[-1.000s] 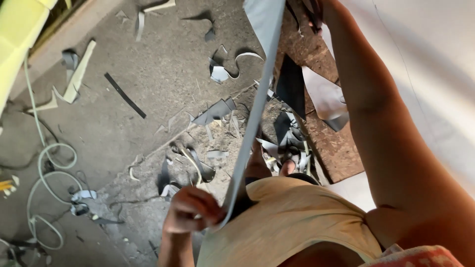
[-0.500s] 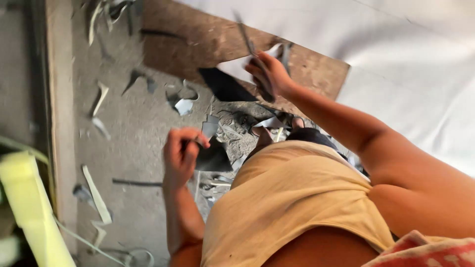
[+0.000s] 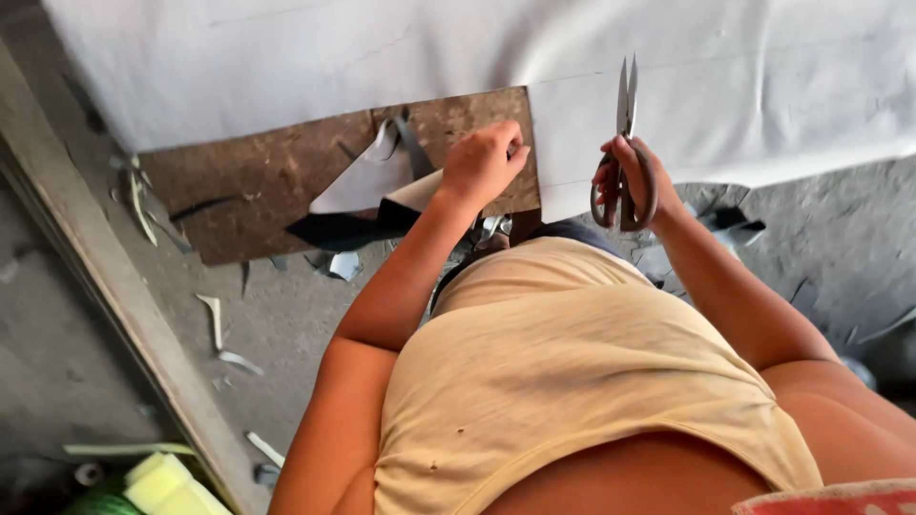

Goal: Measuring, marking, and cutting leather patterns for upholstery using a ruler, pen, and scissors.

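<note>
Gripping the scissors (image 3: 625,143) in your right hand (image 3: 625,181): fingers closed through the handle loops, blades together and pointing up, tips away from you and off the material. Looks like a parked hold, not a cutting one, since the blades sit over the sheet without biting its edge.

Your left hand (image 3: 485,164) is curled shut, knuckles up, at the cut edge of the white sheet (image 3: 668,76), where the notch meets the brown board (image 3: 286,172). It reads as pinching a corner of the material. The fingertips are hidden under the hand, so you can't confirm exactly what they clamp.

Outward from there:
- A loose pale flap (image 3: 367,181) with a dark underside lies just left of your left hand, folded over on the board. Likely the piece freed from the sheet.
- The white sheet covers the top of the view and hangs past the board on the right. A straight cut line runs down between your two hands.
- The board acts as backing under the sheet and rests on the grey floor (image 3: 286,324).
- Thin offcut strips (image 3: 215,319) are scattered on the floor to the left, beside a wooden plank (image 3: 124,324) running diagonally.
- A yellow-green foam block (image 3: 167,482) sits bottom left, well apart from both hands.
</note>
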